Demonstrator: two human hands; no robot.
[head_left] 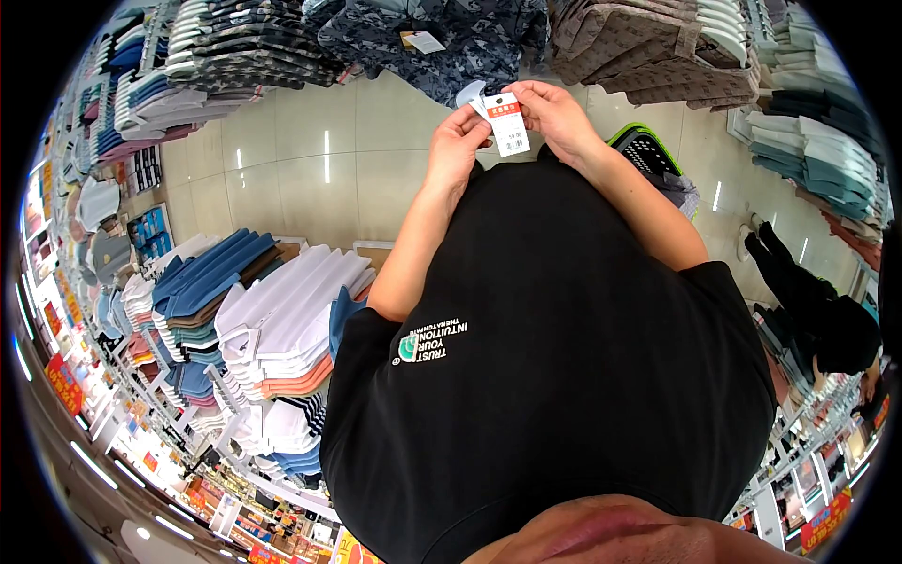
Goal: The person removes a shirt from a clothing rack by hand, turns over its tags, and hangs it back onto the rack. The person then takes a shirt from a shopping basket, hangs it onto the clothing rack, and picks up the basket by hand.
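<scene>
A white price tag with a red band [508, 127] is held up between my two hands. My left hand [456, 141] pinches its left side, with a small pale translucent piece [471, 94] sticking up above the fingers. On the right, my right hand [554, 117] has its thumb and fingers closed at the tag's upper right edge. Just beyond my hands hangs a dark blue camouflage shirt [442, 47], with another white label [424, 41] on its front.
Racks of hanging shirts [658, 56] line the far side. White and blue polo shirts [282, 301] hang at the left. A black basket with a green rim [646, 148] stands on the tiled floor [310, 169]. Another person in black [827, 324] is at the right.
</scene>
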